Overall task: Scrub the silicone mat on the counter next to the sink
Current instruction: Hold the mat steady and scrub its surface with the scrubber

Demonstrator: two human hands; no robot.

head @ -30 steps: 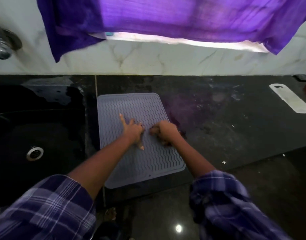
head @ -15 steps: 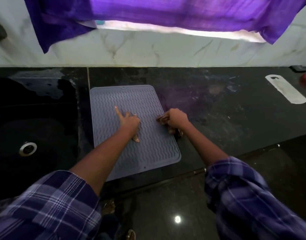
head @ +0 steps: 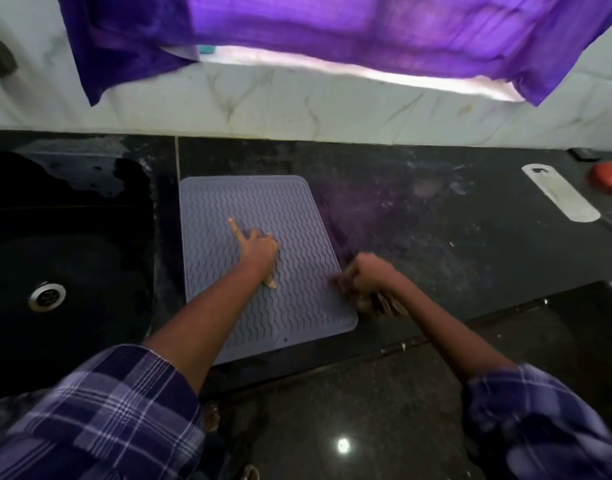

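A grey silicone mat [head: 263,209] with wavy ridges lies flat on the black counter [head: 436,244], just right of the sink [head: 65,271]. My left hand [head: 257,252] presses down on the mat's middle, fingers spread. My right hand [head: 366,277] is at the mat's right edge, blurred by motion, closed around a brownish scrubber [head: 380,304] that pokes out below the fist. What kind of scrubber it is cannot be made out.
A black sink with a metal drain [head: 46,296] lies to the left. A pale flat strip [head: 560,192] and a red object [head: 609,177] rest on the counter at far right. Purple cloth [head: 332,32] hangs over the marble wall behind. The counter's front edge runs just below the mat.
My right hand with the scrubber has swept from the mat's middle rightward and toward me, reaching the mat's right edge. My left hand has stayed pressed on the mat.
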